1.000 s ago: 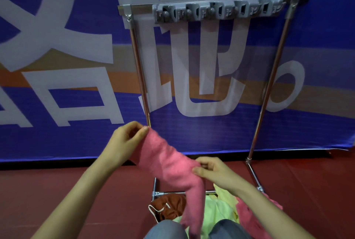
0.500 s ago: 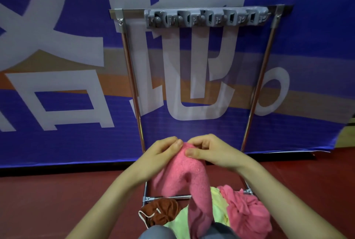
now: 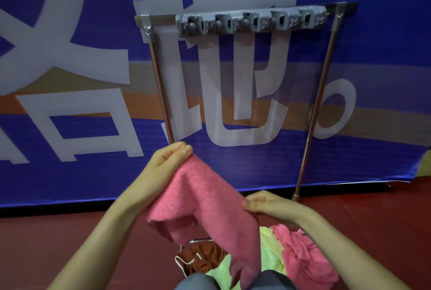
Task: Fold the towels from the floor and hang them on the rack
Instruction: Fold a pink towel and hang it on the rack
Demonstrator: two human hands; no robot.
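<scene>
My left hand [image 3: 168, 161] pinches the towel [image 3: 205, 196] at its top corner and my right hand [image 3: 268, 205] pinches the lower edge, mid-air below the rack [image 3: 251, 21] and over the pile [image 3: 303, 257]; I'd pull it taut and match corners before folding.

Person seen from above, left hand [image 3: 168, 161] and right hand [image 3: 268, 205] with short nails, left forearm [image 3: 112, 231] bare from 7 o'clock, right forearm [image 3: 338, 243] bare from 5 o'clock, grey-blue trousers [image 3: 198, 282] over both knees at 6 o'clock, smooth plain cloth

Pink towel [image 3: 205, 198] draped before rack [image 3: 251, 21]
</scene>
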